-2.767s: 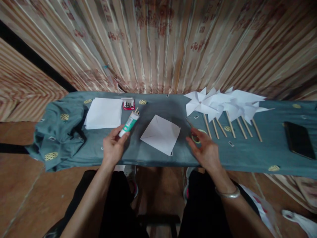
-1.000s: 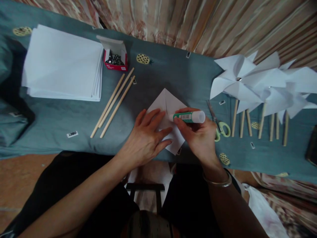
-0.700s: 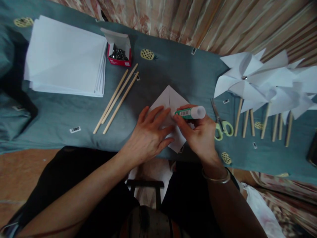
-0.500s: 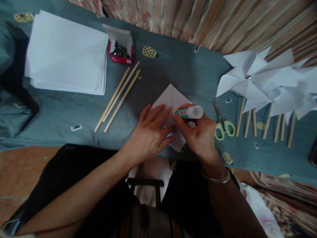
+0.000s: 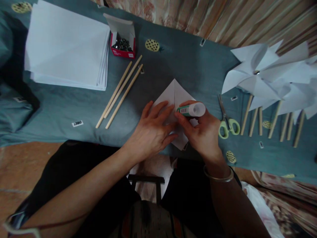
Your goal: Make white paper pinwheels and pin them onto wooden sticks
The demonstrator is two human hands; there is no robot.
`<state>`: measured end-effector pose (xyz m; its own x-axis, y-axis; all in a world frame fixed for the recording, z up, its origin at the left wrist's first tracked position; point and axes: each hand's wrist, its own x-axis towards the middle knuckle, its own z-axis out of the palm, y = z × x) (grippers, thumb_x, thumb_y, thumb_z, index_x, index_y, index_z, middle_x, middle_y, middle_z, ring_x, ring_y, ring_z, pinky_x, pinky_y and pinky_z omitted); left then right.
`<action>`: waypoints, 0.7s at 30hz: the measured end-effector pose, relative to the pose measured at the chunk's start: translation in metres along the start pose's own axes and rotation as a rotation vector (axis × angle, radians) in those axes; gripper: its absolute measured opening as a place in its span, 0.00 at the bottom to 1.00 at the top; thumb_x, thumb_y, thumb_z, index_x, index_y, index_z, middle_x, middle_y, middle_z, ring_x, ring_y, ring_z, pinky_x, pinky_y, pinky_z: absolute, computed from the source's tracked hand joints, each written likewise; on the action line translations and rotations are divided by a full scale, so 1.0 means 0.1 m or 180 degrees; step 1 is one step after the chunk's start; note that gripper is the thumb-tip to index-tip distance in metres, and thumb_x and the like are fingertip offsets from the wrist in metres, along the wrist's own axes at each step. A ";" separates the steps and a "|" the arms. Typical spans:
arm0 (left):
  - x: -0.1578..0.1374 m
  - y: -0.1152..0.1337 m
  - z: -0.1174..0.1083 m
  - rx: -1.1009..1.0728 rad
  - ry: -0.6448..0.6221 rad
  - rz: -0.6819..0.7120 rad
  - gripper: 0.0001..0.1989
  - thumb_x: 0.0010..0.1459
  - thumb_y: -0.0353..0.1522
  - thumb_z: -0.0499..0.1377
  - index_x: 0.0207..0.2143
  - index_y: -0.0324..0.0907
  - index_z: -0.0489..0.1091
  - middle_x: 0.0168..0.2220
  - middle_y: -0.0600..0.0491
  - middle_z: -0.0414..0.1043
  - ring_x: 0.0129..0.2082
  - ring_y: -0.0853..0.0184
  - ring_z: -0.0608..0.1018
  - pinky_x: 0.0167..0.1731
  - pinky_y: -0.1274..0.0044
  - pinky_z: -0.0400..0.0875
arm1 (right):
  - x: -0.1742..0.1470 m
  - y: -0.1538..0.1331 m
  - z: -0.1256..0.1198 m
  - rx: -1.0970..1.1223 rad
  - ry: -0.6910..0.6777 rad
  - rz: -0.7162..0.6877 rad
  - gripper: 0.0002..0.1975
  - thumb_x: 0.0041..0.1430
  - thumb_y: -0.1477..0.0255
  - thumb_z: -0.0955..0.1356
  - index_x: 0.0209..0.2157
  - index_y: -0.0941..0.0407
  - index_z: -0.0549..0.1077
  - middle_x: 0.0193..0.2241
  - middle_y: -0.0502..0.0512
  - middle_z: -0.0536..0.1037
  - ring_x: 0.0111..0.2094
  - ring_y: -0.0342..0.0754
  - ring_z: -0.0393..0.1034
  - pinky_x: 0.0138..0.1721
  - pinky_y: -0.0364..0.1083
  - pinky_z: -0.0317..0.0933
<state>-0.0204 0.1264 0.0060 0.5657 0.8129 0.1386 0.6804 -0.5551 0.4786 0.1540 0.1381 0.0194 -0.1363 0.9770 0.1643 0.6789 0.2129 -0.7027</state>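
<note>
A folded white paper (image 5: 174,89) lies in front of me, one corner pointing away and a seam running down its middle. My left hand (image 5: 157,127) rests flat on its left half with the fingers spread. In my right hand (image 5: 201,130) is a glue stick (image 5: 190,110) with a green label and a white end, gripped between thumb and fingers. The glue stick lies nearly sideways over the right half of the paper, its left end near the seam. Whether that end touches the paper is hidden by my fingers.
Scissors (image 5: 228,122) with light green handles lie right of my right hand. Beyond are paper pinwheels (image 5: 257,72) on wooden sticks. Three wooden sticks (image 5: 123,92), a red box (image 5: 123,49) of small metal pieces and a stack of white paper (image 5: 66,49) lie to the left.
The view has shifted slightly, so the things on the table sit a little differently in it. Both hands keep nearly the same pose on the paper, the glue stick still held.
</note>
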 end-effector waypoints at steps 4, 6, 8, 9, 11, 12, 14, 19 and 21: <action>0.00 0.00 0.00 -0.0166 0.0032 -0.0019 0.13 0.60 0.39 0.59 0.44 0.45 0.76 0.61 0.45 0.64 0.64 0.46 0.61 0.63 0.49 0.49 | -0.01 0.01 0.00 0.0053 -0.0029 0.0072 0.11 0.61 0.64 0.68 0.43 0.52 0.73 0.37 0.53 0.79 0.36 0.50 0.74 0.41 0.51 0.69; 0.00 0.00 -0.01 -0.0148 -0.0006 -0.0027 0.13 0.60 0.39 0.58 0.45 0.44 0.76 0.61 0.44 0.64 0.64 0.46 0.61 0.63 0.49 0.49 | -0.01 0.02 0.01 0.0043 -0.0030 0.0054 0.11 0.61 0.64 0.68 0.43 0.52 0.72 0.37 0.53 0.79 0.36 0.50 0.74 0.42 0.51 0.69; 0.00 0.01 -0.02 -0.0068 -0.0054 -0.0005 0.14 0.61 0.39 0.58 0.45 0.43 0.76 0.62 0.42 0.63 0.64 0.46 0.61 0.63 0.50 0.50 | -0.01 0.02 0.00 0.0036 -0.0056 0.0031 0.10 0.61 0.64 0.68 0.43 0.52 0.72 0.38 0.53 0.79 0.37 0.51 0.74 0.42 0.51 0.69; 0.00 0.01 -0.02 -0.0035 -0.0067 0.0002 0.14 0.61 0.39 0.58 0.46 0.43 0.75 0.62 0.41 0.63 0.65 0.47 0.61 0.63 0.50 0.50 | -0.01 0.01 0.00 0.0026 -0.0087 0.0026 0.10 0.61 0.64 0.68 0.43 0.52 0.72 0.38 0.53 0.79 0.37 0.50 0.74 0.43 0.51 0.68; 0.00 0.01 -0.02 0.0004 -0.0072 0.0001 0.15 0.61 0.39 0.58 0.47 0.43 0.75 0.62 0.42 0.63 0.65 0.47 0.60 0.63 0.51 0.50 | 0.00 0.00 -0.01 0.0029 -0.0138 0.0017 0.09 0.61 0.65 0.68 0.42 0.52 0.73 0.38 0.53 0.79 0.38 0.50 0.74 0.43 0.50 0.68; 0.00 0.00 -0.02 0.0020 -0.0070 -0.0002 0.15 0.61 0.40 0.58 0.47 0.44 0.75 0.62 0.43 0.63 0.65 0.48 0.60 0.63 0.51 0.50 | 0.00 0.00 -0.01 0.0047 -0.0152 0.0021 0.09 0.61 0.65 0.68 0.42 0.52 0.73 0.38 0.53 0.79 0.38 0.50 0.74 0.43 0.50 0.68; 0.00 0.00 -0.01 0.0047 -0.0061 0.0002 0.15 0.61 0.40 0.58 0.47 0.44 0.75 0.62 0.44 0.63 0.65 0.49 0.61 0.63 0.51 0.50 | 0.01 0.00 -0.02 0.0121 -0.0150 0.0047 0.10 0.61 0.65 0.68 0.42 0.52 0.73 0.37 0.53 0.79 0.37 0.50 0.74 0.42 0.50 0.68; -0.01 -0.02 0.01 0.0023 0.0012 0.0016 0.15 0.61 0.39 0.58 0.48 0.47 0.74 0.62 0.45 0.63 0.65 0.49 0.61 0.63 0.51 0.50 | 0.00 0.03 -0.01 0.0596 0.0038 0.0371 0.10 0.57 0.64 0.70 0.40 0.52 0.75 0.35 0.52 0.79 0.36 0.49 0.74 0.39 0.50 0.68; 0.00 -0.01 0.00 0.0006 0.0006 -0.0013 0.14 0.61 0.39 0.58 0.48 0.48 0.74 0.62 0.47 0.63 0.65 0.49 0.61 0.63 0.51 0.50 | 0.00 0.06 -0.01 0.1016 0.0165 0.0629 0.09 0.57 0.64 0.71 0.39 0.52 0.75 0.34 0.51 0.79 0.34 0.48 0.74 0.37 0.48 0.69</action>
<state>-0.0211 0.1267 0.0051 0.5619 0.8155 0.1383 0.6836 -0.5520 0.4775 0.1585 0.1393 0.0157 0.0172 0.9993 0.0330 0.4284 0.0224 -0.9033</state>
